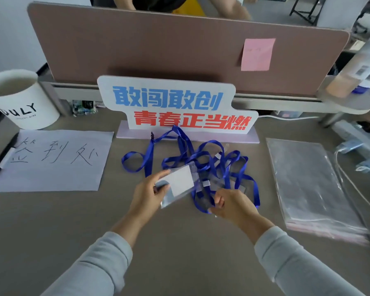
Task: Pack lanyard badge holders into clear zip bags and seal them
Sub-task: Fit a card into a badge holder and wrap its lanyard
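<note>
Two hands work over the table (51, 221): the left hand (146, 196) has its fingers clamped on a badge holder (179, 181), the right hand (231, 205) pinches a blue strap (201, 207) from the tangled pile (212, 159), beside stacked bags (308, 184).

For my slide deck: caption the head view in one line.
Left hand lifts a badge holder from tangled blue lanyards; right hand grips a strap; zip bags wait alongside.
</note>
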Demonstrator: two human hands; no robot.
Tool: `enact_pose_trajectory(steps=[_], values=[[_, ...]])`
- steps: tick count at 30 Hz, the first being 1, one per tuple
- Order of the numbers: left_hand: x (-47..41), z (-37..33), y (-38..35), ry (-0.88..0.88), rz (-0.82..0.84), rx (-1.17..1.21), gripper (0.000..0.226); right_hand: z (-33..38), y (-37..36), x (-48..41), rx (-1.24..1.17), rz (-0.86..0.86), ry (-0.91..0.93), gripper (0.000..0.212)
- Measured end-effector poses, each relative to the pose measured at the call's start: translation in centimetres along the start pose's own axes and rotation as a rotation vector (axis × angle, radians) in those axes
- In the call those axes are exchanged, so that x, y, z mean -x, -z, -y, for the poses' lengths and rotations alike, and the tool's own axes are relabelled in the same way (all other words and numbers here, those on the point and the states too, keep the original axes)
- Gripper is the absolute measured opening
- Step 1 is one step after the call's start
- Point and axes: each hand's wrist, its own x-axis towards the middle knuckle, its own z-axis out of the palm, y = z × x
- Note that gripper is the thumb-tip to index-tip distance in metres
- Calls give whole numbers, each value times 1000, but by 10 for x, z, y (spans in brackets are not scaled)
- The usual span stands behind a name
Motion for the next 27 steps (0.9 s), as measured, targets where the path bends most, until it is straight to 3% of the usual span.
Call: enact_pose_trajectory(steps=[7, 10, 14, 17, 20, 23, 27], values=[[3, 0, -7, 80, -208, 368, 18, -9, -13, -2, 10, -154, 119, 12], [6, 4, -11, 10, -272, 358, 13, -18, -18, -3, -105, -424, 238, 26], [15, 10, -15, -165, -321, 328, 13, -13, -18, -3, -270, -766, 325, 19], [31, 12, -15, -241, -342, 319, 12, 2, -10, 7, -459, -928, 325, 18], [54, 6, -11, -325, -397, 287, 28, 15, 6, 25, -562, -853, 292, 17], [77, -1, -5, -360, -447, 266, 20, 21, 14, 39, -374, -663, 239, 20], [102, -10, 0, -369, -473, 260, 11, 21, 9, 58, -342, -712, 264, 19]])
